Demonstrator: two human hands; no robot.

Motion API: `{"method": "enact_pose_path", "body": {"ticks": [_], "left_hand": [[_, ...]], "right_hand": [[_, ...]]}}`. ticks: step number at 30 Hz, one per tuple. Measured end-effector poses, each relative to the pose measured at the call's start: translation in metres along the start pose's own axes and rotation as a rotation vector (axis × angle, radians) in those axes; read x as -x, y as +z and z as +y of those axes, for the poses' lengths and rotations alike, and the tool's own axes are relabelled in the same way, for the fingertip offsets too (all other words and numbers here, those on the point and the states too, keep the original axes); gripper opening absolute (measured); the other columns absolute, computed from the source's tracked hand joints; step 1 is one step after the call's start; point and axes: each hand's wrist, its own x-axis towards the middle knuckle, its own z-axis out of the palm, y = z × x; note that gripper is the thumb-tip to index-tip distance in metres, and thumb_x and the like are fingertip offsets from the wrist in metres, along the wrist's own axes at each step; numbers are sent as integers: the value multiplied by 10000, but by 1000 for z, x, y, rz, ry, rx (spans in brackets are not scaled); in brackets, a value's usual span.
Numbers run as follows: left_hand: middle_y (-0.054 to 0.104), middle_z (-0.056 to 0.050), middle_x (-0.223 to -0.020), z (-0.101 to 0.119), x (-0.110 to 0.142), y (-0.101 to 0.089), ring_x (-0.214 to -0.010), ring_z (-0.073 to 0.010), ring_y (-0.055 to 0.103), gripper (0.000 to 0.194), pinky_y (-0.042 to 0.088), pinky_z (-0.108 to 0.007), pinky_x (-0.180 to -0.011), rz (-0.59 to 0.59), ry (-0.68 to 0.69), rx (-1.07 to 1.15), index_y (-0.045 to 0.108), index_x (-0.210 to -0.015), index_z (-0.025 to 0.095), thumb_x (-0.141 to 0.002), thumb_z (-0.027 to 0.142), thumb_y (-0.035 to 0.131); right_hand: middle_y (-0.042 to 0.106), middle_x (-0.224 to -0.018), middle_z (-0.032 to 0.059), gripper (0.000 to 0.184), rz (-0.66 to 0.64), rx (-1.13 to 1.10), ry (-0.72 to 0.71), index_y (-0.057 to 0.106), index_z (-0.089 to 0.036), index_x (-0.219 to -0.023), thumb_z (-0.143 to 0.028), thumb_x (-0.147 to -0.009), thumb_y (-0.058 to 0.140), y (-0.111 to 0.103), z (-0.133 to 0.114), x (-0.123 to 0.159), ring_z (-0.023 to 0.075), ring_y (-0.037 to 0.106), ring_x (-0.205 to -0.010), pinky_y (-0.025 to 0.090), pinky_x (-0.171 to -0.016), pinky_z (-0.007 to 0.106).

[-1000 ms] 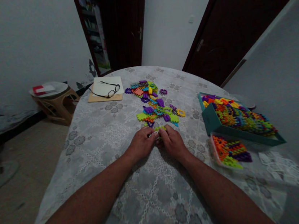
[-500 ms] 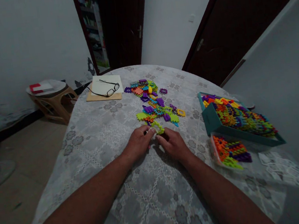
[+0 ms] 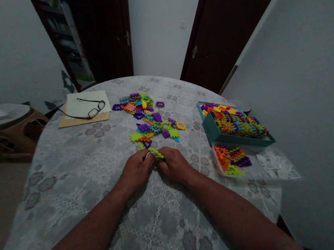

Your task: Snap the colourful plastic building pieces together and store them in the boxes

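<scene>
Head view shows our left hand (image 3: 136, 171) and right hand (image 3: 174, 164) pinched closed on the green piece (image 3: 156, 153), seemingly light and stiff, best held by its edges.

On the table (image 3: 154, 220), the glasses (image 3: 93, 113) lie on paper (image 3: 73, 108) over a board (image 3: 84, 120), far left. Loose pieces (image 3: 157, 117) spread right of them. Farther right stands the box (image 3: 216, 131); the tub (image 3: 216, 161) (filled with more) sits at its near side, the bag (image 3: 277, 166) right of that.
</scene>
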Motion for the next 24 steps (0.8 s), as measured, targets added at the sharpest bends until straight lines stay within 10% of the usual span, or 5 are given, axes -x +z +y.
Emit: {"method": "enact_pose_path", "body": {"ticks": [17,24], "left_hand": [[667,-24,-687,-7,1,-15,-641,-213,664,251,555,-326,-628,-231,-196,431,701,-763,230,-839,470,703],[580,11,-602,-2,1,-11,-551,-176,588,461,508,-290,-545,-133,-290,419,614,-704,231,-911,635,693]], "right_hand": [[780,-1121,115,276,-73,392,179,700,-199,-1301,-174,-1047,593,1,-15,-6,262,732,-949,558,-786,329],[717,-1395,196,479,17,448,120,567,-156,-1545,-250,-1076,591,2,-28,3,309,691,-1170,621,-888,396]]}}
